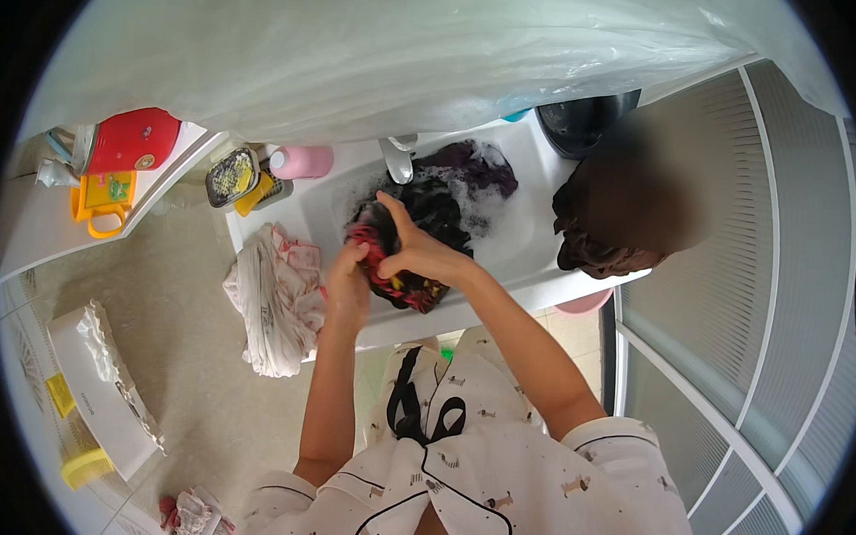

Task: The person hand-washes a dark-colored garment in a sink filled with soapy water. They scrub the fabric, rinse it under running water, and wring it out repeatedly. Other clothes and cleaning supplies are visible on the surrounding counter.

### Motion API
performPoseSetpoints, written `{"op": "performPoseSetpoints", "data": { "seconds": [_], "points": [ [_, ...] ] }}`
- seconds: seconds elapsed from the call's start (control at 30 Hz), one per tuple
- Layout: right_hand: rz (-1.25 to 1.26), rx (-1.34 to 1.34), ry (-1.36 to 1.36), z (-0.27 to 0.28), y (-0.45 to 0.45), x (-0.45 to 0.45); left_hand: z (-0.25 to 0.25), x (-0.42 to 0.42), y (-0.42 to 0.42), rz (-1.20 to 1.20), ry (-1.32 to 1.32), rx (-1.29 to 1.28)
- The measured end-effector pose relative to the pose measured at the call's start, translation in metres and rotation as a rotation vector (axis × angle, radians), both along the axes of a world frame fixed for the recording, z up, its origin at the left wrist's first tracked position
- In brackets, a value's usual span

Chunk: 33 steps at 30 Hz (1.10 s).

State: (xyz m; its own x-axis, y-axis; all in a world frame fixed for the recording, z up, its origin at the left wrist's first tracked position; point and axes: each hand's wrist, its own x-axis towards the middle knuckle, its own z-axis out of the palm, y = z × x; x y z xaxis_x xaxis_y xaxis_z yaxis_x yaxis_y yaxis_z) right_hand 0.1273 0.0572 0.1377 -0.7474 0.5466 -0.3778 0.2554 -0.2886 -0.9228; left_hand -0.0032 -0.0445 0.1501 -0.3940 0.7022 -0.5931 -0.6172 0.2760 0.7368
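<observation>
My left hand point(347, 282) grips the near left edge of a black, red and yellow patterned garment point(418, 295) at the front of a white rectangular sink point(520, 249). My right hand point(428, 255) is over the same wet cloth, thumb and fingers spread around a fold of it. Behind it, soaked black cloth point(437, 208) lies in the sink among suds. Farther back is a dark purple cloth point(474, 166), partly covered with foam. A chrome faucet point(398, 160) reaches over the sink from the back wall.
Pale printed cloths point(278, 298) hang over the sink's left edge; dark brown cloth point(605, 252) drapes the right. A pink bottle point(308, 162), powder container point(231, 179) and yellow sponge point(255, 194) stand back left. A black basin point(581, 124) is back right. Frosted sliding panels point(695, 305) flank the right.
</observation>
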Motion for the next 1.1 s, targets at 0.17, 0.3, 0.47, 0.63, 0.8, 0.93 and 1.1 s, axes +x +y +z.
{"op": "performPoseSetpoints", "data": {
  "seconds": [0.17,0.3,0.47,0.63,0.8,0.93,1.1],
  "points": [
    [-0.199,0.133,-0.364,-0.016,-0.044,-0.042,-0.031,0.003,0.007,0.026,-0.274,0.0],
    [-0.188,0.345,-0.172,0.037,-0.082,-0.031,0.011,0.013,0.031,0.255,-0.466,0.055],
    [-0.236,0.432,-0.282,0.015,-0.074,-0.039,-0.092,-0.04,-0.015,-0.111,-0.77,0.37],
    [-0.056,0.566,-0.612,-0.035,-0.017,-0.011,-0.042,0.006,0.012,0.144,-0.137,-0.149],
    [0.371,-0.138,-0.166,0.034,0.016,-0.002,-0.001,0.017,-0.001,0.011,-0.049,-0.042],
    [-0.167,0.023,-0.267,-0.046,-0.012,-0.023,0.006,0.032,0.012,-0.028,0.01,-0.183],
    [-0.166,0.272,-0.35,0.012,-0.077,-0.039,-0.024,-0.005,0.011,0.131,-0.361,0.005]
  ]
}}
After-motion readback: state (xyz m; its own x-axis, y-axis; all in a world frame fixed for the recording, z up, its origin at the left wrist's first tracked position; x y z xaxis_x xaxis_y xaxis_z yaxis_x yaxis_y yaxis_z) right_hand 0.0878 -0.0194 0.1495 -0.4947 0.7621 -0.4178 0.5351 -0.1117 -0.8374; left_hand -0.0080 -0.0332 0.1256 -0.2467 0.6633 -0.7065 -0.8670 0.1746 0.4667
